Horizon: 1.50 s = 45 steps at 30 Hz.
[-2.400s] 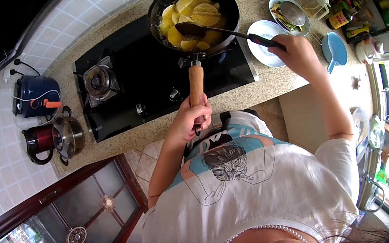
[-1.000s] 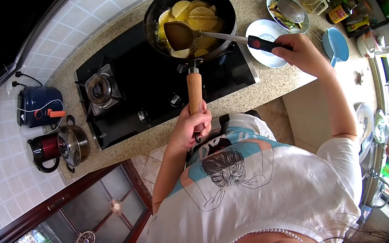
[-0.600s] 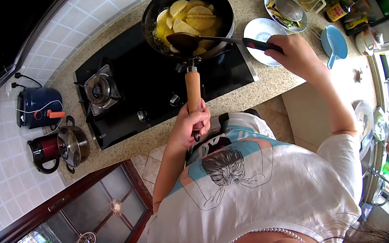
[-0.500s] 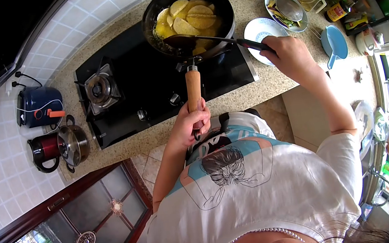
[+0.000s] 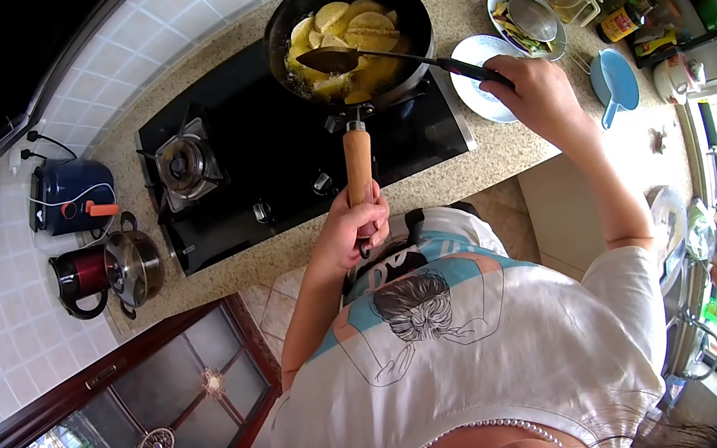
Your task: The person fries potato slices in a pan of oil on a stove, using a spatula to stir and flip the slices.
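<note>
A dark wok [image 5: 414,14] stands over the right part of the black stove [image 5: 253,129]. Several yellow round slices [image 5: 370,30] lie in bubbling oil inside it. My left hand [image 5: 360,224] is wrapped round the lower end of the wok's wooden handle [image 5: 358,164]. With my right hand [image 5: 542,97] I grip the black handle of a spatula [image 5: 331,60], whose dark blade is tilted over the slices near the wok's left side. A white plate [image 5: 487,96] lies partly under the spatula handle and my right hand.
An oval bowl [image 5: 519,23] with food and a strainer stands behind the plate. To the right are a blue ladle-like pan [image 5: 615,80] and sauce bottles [image 5: 621,24]. A second burner [image 5: 183,163], a lidded pot [image 5: 136,268] and a kettle [image 5: 83,274] are at left.
The spatula blade has risen from the wok's near side towards the slices, and its angle has changed. My right hand has shifted slightly. My left hand keeps its grip on the wok handle.
</note>
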Motion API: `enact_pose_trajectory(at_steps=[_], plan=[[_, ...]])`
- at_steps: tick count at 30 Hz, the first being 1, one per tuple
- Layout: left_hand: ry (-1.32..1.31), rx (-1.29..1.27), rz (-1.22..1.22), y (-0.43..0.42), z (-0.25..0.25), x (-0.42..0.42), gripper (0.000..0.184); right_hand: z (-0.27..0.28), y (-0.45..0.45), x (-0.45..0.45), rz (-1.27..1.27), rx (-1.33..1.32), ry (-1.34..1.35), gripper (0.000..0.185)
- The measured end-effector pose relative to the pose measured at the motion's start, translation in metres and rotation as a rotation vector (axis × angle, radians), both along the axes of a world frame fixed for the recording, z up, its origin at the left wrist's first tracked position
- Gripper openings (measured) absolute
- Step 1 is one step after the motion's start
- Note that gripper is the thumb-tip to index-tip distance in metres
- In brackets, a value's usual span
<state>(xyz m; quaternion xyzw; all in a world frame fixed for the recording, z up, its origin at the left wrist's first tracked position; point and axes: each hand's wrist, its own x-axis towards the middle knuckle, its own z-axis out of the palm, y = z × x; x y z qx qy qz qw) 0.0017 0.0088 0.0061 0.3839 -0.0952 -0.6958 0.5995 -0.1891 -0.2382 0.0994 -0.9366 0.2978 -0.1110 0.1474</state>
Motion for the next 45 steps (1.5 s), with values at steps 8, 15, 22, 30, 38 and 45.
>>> enact_pose_trajectory(at_steps=[8,15,22,30,38,45], plan=[[0.000,-0.008,0.008,0.000,0.000,0.000,0.022,0.017,0.001,-0.006,-0.021,0.218,-0.028,0.016],[0.010,-0.009,0.003,0.000,-0.001,0.000,0.022,0.018,0.002,-0.015,-0.047,0.351,0.001,0.015],[-0.008,0.009,-0.007,-0.001,0.000,0.000,0.021,0.026,0.013,-0.021,-0.047,0.380,-0.045,0.016],[-0.018,0.017,0.008,0.000,-0.001,-0.001,0.020,0.028,0.012,-0.011,-0.163,0.375,-0.035,0.018],[-0.010,0.005,0.001,0.000,0.000,0.000,0.021,0.000,0.011,-0.009,-0.005,0.175,0.005,0.016],[-0.031,-0.007,0.001,0.000,0.000,0.000,0.019,0.014,0.026,-0.007,-0.056,-0.065,0.161,0.016]])
